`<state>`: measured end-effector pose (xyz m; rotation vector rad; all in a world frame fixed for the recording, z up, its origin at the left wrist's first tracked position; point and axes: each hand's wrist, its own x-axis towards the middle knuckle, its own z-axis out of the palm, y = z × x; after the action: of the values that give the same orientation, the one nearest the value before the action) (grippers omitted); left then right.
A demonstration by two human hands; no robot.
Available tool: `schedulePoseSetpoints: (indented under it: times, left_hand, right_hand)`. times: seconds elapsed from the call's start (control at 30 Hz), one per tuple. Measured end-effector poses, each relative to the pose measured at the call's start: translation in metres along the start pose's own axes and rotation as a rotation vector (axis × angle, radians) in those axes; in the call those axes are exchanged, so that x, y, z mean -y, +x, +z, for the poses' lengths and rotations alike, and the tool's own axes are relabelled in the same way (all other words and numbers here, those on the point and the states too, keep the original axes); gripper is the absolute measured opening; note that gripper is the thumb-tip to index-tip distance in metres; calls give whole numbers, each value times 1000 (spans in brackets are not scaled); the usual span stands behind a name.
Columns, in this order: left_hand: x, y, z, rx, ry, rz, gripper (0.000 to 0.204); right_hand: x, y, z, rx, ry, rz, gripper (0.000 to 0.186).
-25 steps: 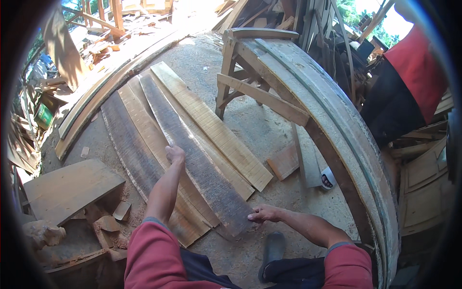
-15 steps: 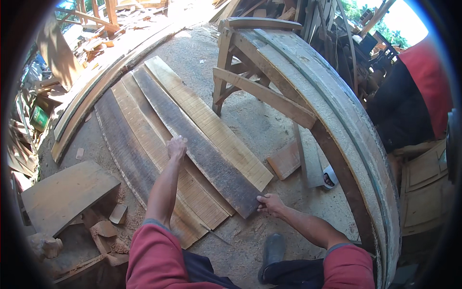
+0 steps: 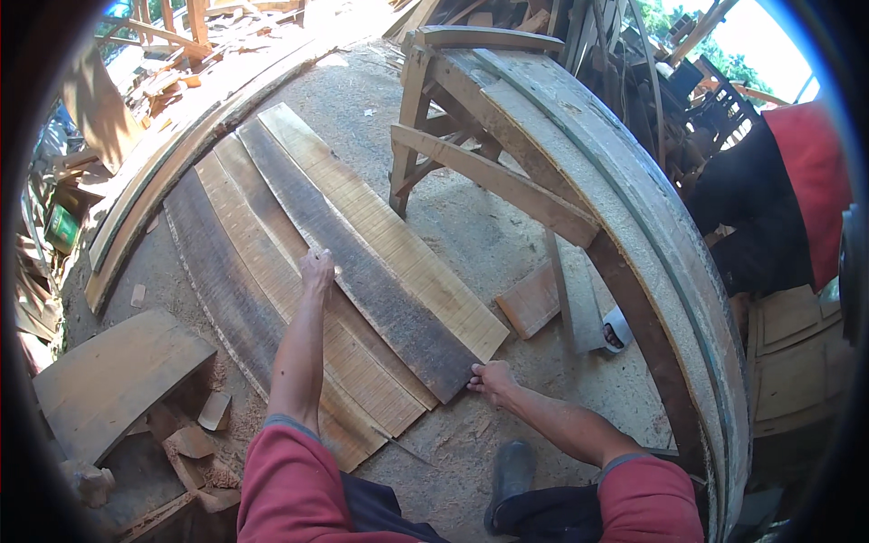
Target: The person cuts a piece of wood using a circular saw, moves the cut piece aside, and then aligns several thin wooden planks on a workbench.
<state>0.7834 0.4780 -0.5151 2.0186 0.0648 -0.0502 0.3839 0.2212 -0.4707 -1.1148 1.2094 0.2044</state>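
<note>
A long dark-faced plank [image 3: 364,274] lies slantwise on the ground among other boards. My left hand [image 3: 317,270] is closed at its left edge, about midway along. At the plank's near right corner, my right hand [image 3: 491,381] pinches the end between thumb and fingers. Right beside the dark plank runs a pale plank [image 3: 389,237], their long edges touching or slightly overlapping. To the left lie a brown board with a wavy edge [image 3: 262,231] and a dark board with a rough pale edge [image 3: 217,262]. The undersides of my fingers are hidden.
A long wooden workbench [image 3: 579,145] curves along the right, with a person in red and black [image 3: 769,190] beyond it. Behind its leg shows a sandalled foot [image 3: 616,330]. Offcuts [image 3: 195,443] and a wide board [image 3: 118,371] lie at left; long slabs [image 3: 172,195] edge the far left.
The dark plank's near end has shifted slightly left, with both hands moving along with it. The whole view has also drifted a little left. The person beyond the bench has moved slightly.
</note>
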Motion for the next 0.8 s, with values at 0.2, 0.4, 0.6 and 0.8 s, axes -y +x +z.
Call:
schedulePoseSetpoints:
  times: [0.2,0.4,0.6,0.8]
  left_hand:
    - [-46,-12,-4,112,274,9,42]
    - [-58,-67,-27,130,688,216,68]
    - [-6,-51,-83,124,816,320,79]
    - [-31,-87,-48,127,886,355,93]
  right_hand:
    - [28,8,-19,-48,-80,-62,12]
    - [120,-27,-10,213,-1487,-163,44]
    - [235,20,145,107,-1328,-1160,43]
    - [300,96,325,-30,-1058,-1326,60]
